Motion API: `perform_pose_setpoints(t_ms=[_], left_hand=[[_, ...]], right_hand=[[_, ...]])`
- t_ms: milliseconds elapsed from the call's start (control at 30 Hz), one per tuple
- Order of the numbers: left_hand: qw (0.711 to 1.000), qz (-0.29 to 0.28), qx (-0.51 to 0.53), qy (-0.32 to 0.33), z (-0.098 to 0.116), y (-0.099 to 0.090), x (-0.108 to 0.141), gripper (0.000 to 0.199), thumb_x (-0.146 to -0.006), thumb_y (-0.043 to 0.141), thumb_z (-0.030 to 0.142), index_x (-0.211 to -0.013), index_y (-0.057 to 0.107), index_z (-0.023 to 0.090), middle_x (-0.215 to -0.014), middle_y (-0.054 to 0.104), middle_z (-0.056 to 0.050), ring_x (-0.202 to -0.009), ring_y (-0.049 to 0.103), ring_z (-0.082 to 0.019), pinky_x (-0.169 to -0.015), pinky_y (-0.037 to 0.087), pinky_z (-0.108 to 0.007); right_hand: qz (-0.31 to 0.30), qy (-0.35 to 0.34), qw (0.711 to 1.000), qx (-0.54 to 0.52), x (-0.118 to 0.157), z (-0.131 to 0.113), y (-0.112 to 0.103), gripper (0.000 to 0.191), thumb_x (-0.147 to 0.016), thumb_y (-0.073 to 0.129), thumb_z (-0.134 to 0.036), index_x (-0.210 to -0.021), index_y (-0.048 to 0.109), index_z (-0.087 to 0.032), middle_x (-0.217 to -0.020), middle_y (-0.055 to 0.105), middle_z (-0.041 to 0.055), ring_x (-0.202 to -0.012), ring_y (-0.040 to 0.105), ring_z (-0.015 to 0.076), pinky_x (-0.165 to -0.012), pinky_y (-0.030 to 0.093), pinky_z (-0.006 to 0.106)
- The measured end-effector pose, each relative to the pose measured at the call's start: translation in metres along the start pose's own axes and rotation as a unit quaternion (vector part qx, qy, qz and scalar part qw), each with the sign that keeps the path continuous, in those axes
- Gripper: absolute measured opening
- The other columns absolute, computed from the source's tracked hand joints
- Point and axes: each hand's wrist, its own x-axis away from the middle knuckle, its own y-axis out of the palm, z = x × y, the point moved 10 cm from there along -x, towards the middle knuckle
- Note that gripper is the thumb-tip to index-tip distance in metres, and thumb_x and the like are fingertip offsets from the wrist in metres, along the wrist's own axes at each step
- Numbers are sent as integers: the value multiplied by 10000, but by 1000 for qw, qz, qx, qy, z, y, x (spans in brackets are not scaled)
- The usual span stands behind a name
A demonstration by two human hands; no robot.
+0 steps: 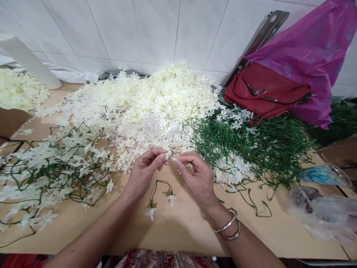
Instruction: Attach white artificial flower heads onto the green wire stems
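Note:
My left hand (146, 167) pinches a small white artificial flower (168, 155) between thumb and forefinger. Close beside it, my right hand (198, 176) is closed in a pinch on a thin white flower stamen (175, 159); whether the two pieces touch I cannot tell. Below both hands, a green stem (160, 181) with a white flower at each of its two ends lies on the table (178, 223). Behind them rises a large heap of loose white and cream flower heads (167, 96).
Finished-looking flowered stems (69, 167) are piled at left. Bare green stems (259, 145) lie in a tangle at right. Behind them are a red handbag (267, 89) and a purple plastic bag (309, 56). A blue-patterned cup (320, 175) and clear plastic bags (323, 208) sit far right.

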Motion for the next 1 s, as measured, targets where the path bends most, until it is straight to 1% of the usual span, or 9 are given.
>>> perform_pose_setpoints(t_ms=[100,267,367,467,567,667,833,933,1000], left_hand=[[999,-1,30,-23,-10,0,-2,282,-861,827,447,-1010,798,210,-775,690,-6,-689,562,-121,-730,494,-264],[998,-2,51,-38,-16,2,-1,283,-834,850,453,-978,807,214,-774,688,-7,-723,588,-129,-764,497,-268],[998,-19,53,-42,-20,5,0,262,-855,835,443,-1001,819,226,-792,693,-11,-763,609,-141,-786,504,-272],[998,-33,33,-31,-20,6,2,212,-899,802,413,-1019,829,240,-865,725,-19,-803,609,-140,-813,508,-266],[999,-38,6,-16,-17,7,2,159,-924,786,368,-1028,834,259,-916,753,-16,-817,617,-128,-818,515,-245],[999,-37,-17,8,-10,10,3,129,-931,779,330,-1022,835,257,-982,782,-26,-870,668,-138,-827,541,-244],[998,-32,-31,42,-3,14,8,143,-946,765,295,-1073,810,246,-1016,793,-29,-949,720,-152,-873,569,-246],[993,-24,-83,85,5,15,11,133,-965,745,278,-1084,796,250,-1046,790,-21,-980,727,-145,-897,568,-234],[982,-18,-141,128,14,16,14,139,-980,721,260,-1100,790,253,-1071,795,-18,-1010,733,-145,-920,568,-231]], right_hand=[[-14,9,1000,6,-1,-5,3,92,-941,712,-172,-905,724,-256,-895,750,35,-876,711,203,-808,572,360],[-7,1,1000,23,-1,-7,2,96,-948,696,-178,-885,699,-250,-859,736,28,-822,693,191,-763,561,347],[-17,0,999,33,-1,-6,5,118,-945,682,-154,-877,686,-250,-852,730,26,-801,682,187,-743,548,342],[-28,9,999,44,-1,-3,8,146,-933,666,-121,-857,670,-246,-842,723,23,-798,683,185,-736,534,336],[-32,23,998,48,0,1,10,154,-925,662,-117,-839,660,-245,-827,716,17,-787,679,184,-730,522,329],[-35,37,998,39,1,4,11,150,-931,663,-139,-826,659,-245,-817,713,15,-773,668,182,-729,513,329],[-23,50,998,40,2,4,9,136,-939,662,-158,-826,664,-233,-816,708,18,-765,650,179,-754,505,334],[-5,50,997,61,2,3,5,145,-929,663,-165,-801,653,-231,-783,688,8,-745,640,173,-749,495,328],[-4,67,996,55,2,6,6,138,-919,662,-170,-793,649,-227,-771,682,4,-733,635,169,-731,495,318]])
